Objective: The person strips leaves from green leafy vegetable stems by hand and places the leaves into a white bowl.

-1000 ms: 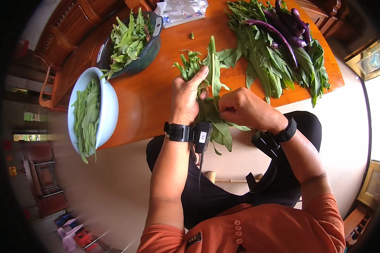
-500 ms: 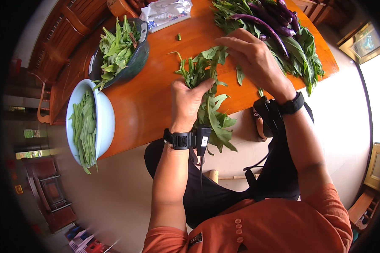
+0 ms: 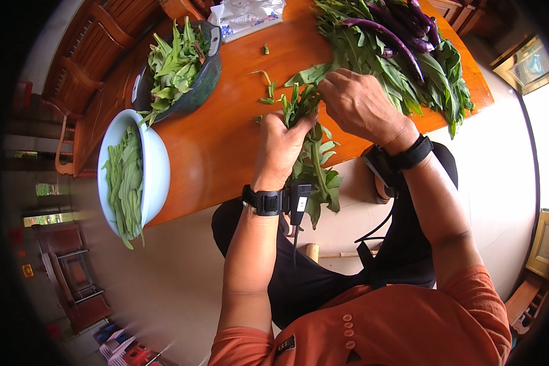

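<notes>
My left hand (image 3: 279, 149) is closed round a bunch of leafy greens (image 3: 316, 160), thumb across the stems. The long lobed leaves hang below the fist, past the table's front edge. At the bunch's upper end my right hand (image 3: 363, 107) has its fingers curled in a pinch against the greens; the fingertips are partly hidden. A loose leaf (image 3: 309, 74) lies just beyond that hand. Short stem bits (image 3: 266, 91) are scattered on the table beside the bunch.
To the left, a pale blue bowl (image 3: 158, 174) holds long green leaves. Behind it stands a dark basin (image 3: 204, 91) of leafy trimmings. A heap of greens (image 3: 366, 67) with purple eggplants (image 3: 396, 38) covers the table's far right. A white tissue packet (image 3: 248, 17) sits at the back.
My right hand has come down and closed its fingers at the top of the bunch. My left hand has shifted slightly right. More stem bits and a loose leaf now show on the table.
</notes>
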`<act>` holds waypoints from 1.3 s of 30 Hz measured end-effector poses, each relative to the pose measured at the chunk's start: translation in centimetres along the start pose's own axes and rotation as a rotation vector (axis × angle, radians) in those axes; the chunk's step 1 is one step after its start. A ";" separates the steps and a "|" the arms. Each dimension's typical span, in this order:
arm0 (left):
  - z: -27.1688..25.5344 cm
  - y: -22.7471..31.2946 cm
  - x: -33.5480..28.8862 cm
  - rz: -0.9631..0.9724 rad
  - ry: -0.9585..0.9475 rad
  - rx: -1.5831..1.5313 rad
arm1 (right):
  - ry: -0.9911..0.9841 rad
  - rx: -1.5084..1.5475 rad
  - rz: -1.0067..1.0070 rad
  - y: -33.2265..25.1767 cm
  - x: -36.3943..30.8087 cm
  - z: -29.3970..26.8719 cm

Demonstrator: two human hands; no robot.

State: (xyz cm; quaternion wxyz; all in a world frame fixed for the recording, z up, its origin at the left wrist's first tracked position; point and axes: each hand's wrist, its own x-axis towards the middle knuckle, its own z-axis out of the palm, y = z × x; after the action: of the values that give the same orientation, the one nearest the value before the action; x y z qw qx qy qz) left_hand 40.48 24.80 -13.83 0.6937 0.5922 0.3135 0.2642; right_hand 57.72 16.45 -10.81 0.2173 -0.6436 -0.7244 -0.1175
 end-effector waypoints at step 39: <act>-1.5 2.8 -1.7 -0.096 -0.008 -0.063 | 0.120 1.157 0.933 -4.1 2.6 1.7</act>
State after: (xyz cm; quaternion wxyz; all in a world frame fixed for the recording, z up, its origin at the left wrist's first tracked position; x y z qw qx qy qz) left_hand 38.29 24.96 -11.00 0.7251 0.5555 0.3302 0.2378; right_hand 53.25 18.86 -10.62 0.5880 -0.6595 -0.3087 0.3521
